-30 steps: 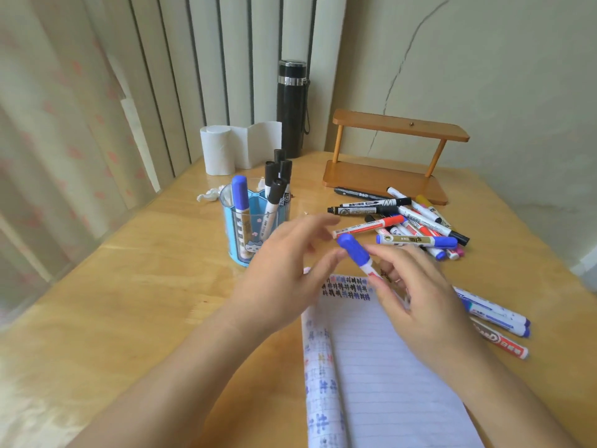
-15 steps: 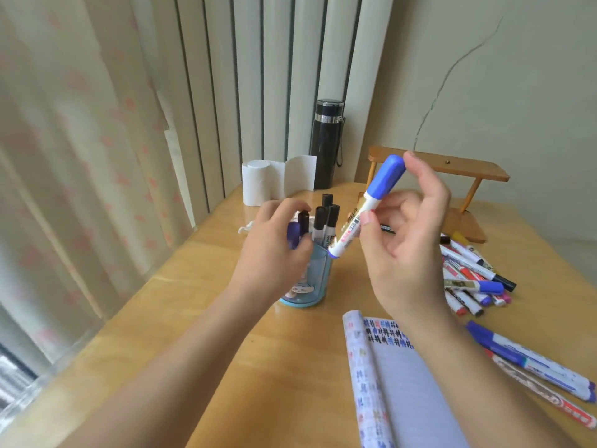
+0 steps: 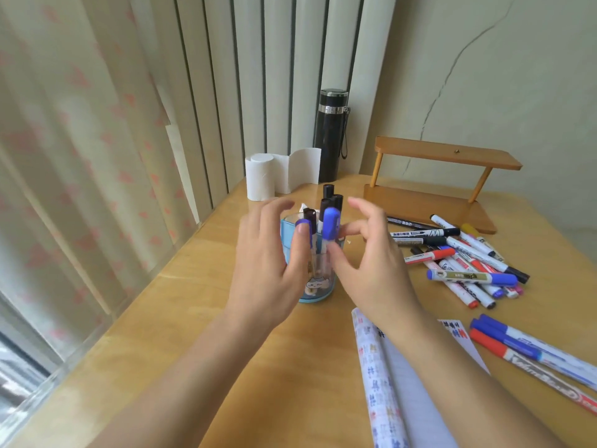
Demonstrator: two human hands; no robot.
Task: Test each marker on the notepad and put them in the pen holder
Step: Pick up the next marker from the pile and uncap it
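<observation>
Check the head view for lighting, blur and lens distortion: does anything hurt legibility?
Head view: soft daylight from the left, with a sheen on the table near the paper roll; head view: wide-angle bending tilts the curtain and wall lines outward; head view: the left hand and right hand look slightly motion-smeared at the fingers, while the pen holder and loose markers look fairly crisp.

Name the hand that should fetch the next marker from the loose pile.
Right. The right hand is on the same side as the marker pile and next to it. The left hand is at the pen holder, on the side away from the pile.
</observation>
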